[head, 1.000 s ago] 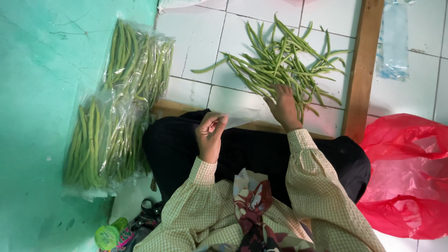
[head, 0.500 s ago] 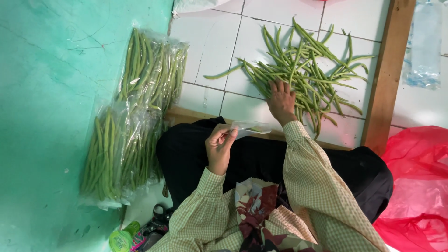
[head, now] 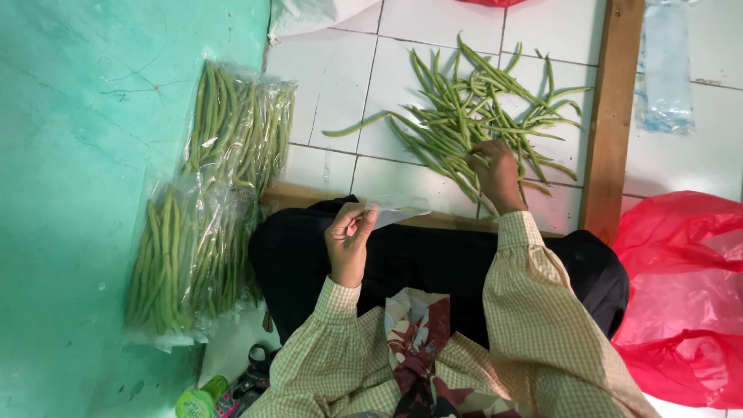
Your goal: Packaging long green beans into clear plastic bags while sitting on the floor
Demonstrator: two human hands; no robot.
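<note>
On the white tiled floor (head: 340, 85), I see the right hand (head: 497, 176) with fingers closed among loose green beans (head: 472, 124); the left hand (head: 350, 240) pinches a clear plastic bag (head: 398, 210) over the lap, ready; filled bean bags (head: 209, 201) lie left

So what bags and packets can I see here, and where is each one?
Filled clear bags of green beans: two, lying at the left on the green floor.
Empty clear bag: small, flat, held in the left hand.
Clear plastic wrappers: top right, on white tiles.
Red plastic bag: crumpled, at the right.
Small green bottle: bottom left.
</note>
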